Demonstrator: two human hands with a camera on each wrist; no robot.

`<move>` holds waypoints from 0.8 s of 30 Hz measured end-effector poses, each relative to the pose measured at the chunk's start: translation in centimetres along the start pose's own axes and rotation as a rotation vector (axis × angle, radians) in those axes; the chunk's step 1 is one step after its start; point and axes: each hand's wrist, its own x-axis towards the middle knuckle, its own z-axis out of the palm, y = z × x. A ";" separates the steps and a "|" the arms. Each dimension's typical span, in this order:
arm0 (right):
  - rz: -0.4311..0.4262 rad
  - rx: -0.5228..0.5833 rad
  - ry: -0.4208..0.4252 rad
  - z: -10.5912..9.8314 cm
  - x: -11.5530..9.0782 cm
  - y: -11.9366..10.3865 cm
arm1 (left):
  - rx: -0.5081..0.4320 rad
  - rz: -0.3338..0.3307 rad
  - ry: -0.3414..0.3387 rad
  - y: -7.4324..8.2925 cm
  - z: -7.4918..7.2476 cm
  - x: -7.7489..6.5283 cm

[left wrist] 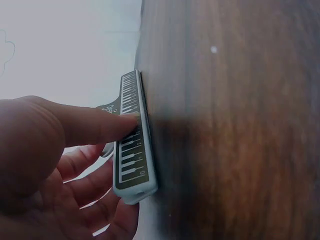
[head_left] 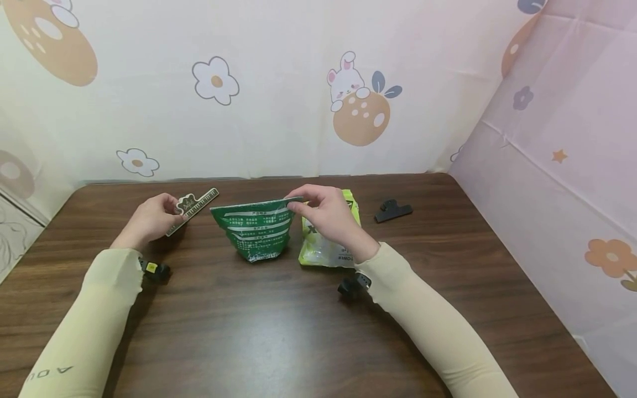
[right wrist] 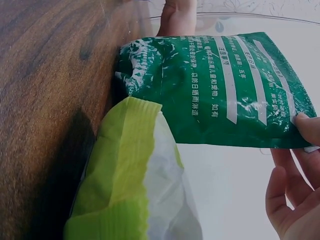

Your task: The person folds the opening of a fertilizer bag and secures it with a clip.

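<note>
In the head view, my left hand [head_left: 155, 221] pinches a clip [head_left: 191, 205] with a piano-key ruler pattern, at the table's left. The left wrist view shows the thumb on the face of that clip [left wrist: 133, 145], the other fingers behind it. My right hand [head_left: 330, 214] pinches the top right corner of a green printed bag [head_left: 261, 228], which stands upright on the table. In the right wrist view, thumb and fingers grip the edge of the green bag [right wrist: 215, 90]. Partly hidden behind the right hand is a yellow-green bag [head_left: 323, 251].
A black clip [head_left: 393, 211] lies on the brown wooden table [head_left: 278, 331], right of the bags. Behind the table hangs a patterned cloth [head_left: 278, 110], with another surface like it on the right side. Each wrist carries a small black camera [head_left: 155, 271].
</note>
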 end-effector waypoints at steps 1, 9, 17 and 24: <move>-0.001 0.000 0.001 0.0 0.0 0.0 | 0.001 0.002 0.001 0.1 0.0 0.0; 0.000 0.011 -0.003 -0.1 0.0 -0.1 | 0.031 0.019 0.015 0.6 -0.1 -0.4; -0.007 0.003 -0.001 0.0 0.0 0.1 | 0.038 0.042 0.080 1.0 0.0 -0.5; -0.018 0.012 0.006 0.1 0.0 0.2 | 0.017 0.068 0.100 1.1 0.0 -0.4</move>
